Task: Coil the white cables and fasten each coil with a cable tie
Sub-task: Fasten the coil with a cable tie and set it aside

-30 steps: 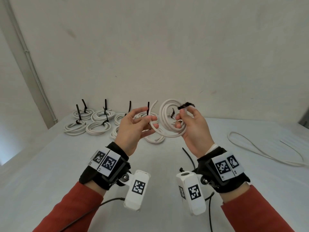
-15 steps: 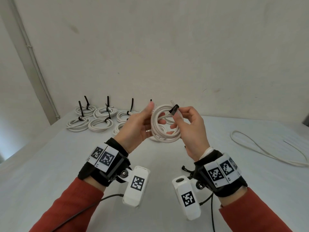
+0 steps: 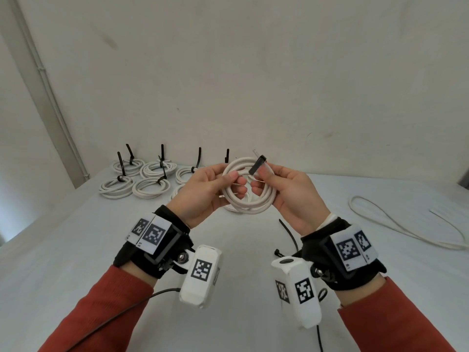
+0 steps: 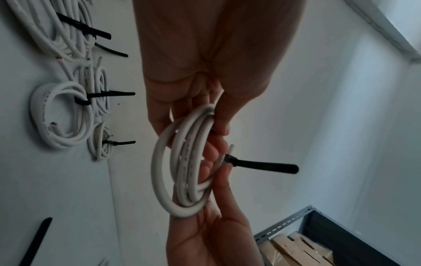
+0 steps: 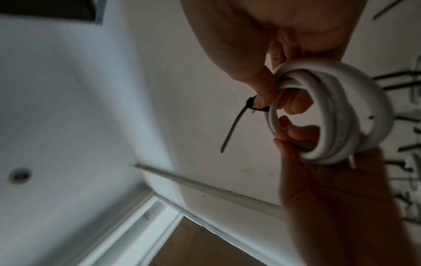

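Both hands hold a small white cable coil (image 3: pixel 250 199) in the air above the table (image 3: pixel 76 250). My left hand (image 3: pixel 229 182) grips the coil's left side, thumb on top and fingers through the ring. My right hand (image 3: pixel 264 175) pinches a black cable tie (image 3: pixel 256 165) against the coil's upper right. In the left wrist view the coil (image 4: pixel 164 171) is edge-on and the tie (image 4: pixel 264 166) points away from it. In the right wrist view the tie (image 5: pixel 232 129) hangs below my thumb, beside the coil (image 5: pixel 355 100). Whether the tie loops round the strands is hidden.
Several tied coils (image 3: pixel 149 190) with upright black tie tails lie at the back left by the wall. A loose white cable (image 3: pixel 406 226) lies on the right. Spare black ties (image 3: pixel 288 233) lie under my right wrist. A metal shelf with cardboard boxes (image 4: pixel 318 244) stands beyond the table.
The hands have come closer together. My left hand went from loose fingers to a grip on the coil. The tie moved from above my right hand down onto the coil's top.
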`<state>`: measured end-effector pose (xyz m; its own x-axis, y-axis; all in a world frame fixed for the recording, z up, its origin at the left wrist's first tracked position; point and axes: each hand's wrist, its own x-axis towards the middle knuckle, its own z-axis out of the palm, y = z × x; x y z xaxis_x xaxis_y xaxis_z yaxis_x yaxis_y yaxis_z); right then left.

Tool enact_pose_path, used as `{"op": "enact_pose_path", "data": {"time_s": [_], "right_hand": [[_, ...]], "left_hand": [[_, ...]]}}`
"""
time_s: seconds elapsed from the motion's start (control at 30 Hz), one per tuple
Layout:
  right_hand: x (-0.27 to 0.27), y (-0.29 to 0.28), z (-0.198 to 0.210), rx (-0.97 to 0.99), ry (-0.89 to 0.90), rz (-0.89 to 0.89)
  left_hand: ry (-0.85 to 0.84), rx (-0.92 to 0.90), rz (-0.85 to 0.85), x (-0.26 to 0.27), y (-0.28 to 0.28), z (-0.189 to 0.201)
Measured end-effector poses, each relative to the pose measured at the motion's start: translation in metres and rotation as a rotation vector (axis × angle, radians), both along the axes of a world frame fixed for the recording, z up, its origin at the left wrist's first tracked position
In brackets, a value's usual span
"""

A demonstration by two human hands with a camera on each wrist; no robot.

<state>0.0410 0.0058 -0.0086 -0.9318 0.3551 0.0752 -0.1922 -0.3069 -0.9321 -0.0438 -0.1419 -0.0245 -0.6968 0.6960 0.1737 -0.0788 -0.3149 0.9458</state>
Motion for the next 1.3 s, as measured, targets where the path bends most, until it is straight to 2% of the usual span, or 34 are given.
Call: {"op": "enact_pose_path", "data": {"time_s": [0.1,0.17,0.27,0.47,0.6,0.77,0.87,0.97,1.07,1.13,1.2,1.3], "right_hand": [[0.000,0.002,0.001,-0.152,-0.059,0.071],[-0.001,0.004,0.000,-0.192,-0.102,0.067],[-0.003,0.004,-0.002,-0.185,-0.127,0.014],[-0.001,0.001,-0.004,-0.093,-0.076,0.007],[0.002,-0.002,-0.005,0.014,-0.034,0.063],[0.000,-0.001,-0.006,0.069,-0.026,0.035],[0.000,-0.001,-0.007,0.106,-0.015,0.014],[0.000,0.000,-0.007,0.168,0.007,-0.015],[-0.002,0.003,-0.008,0.265,0.028,-0.067],[-0.002,0.005,-0.009,0.343,0.037,-0.092],[-0.003,0.007,-0.011,0.454,0.048,-0.119],[-0.004,0.012,-0.012,0.624,-0.015,-0.163]], "left_hand": [[0.078,-0.052,0.066,0.003,0.000,0.001],[0.252,-0.124,0.165,0.005,0.001,0.002],[0.528,-0.245,0.330,0.007,0.002,0.000],[0.893,-0.327,0.635,0.008,0.005,-0.003],[0.906,-0.301,0.699,0.005,0.003,-0.003],[0.984,-0.356,0.754,0.003,0.005,-0.006],[0.936,-0.368,0.742,0.003,0.006,-0.006],[0.671,-0.302,0.630,0.007,0.005,-0.002],[0.325,-0.184,0.380,0.009,0.003,0.003],[0.193,-0.163,0.183,0.006,0.001,0.004],[0.118,-0.167,0.028,0.004,0.000,0.006],[0.077,-0.145,0.064,0.005,0.003,0.010]]}}
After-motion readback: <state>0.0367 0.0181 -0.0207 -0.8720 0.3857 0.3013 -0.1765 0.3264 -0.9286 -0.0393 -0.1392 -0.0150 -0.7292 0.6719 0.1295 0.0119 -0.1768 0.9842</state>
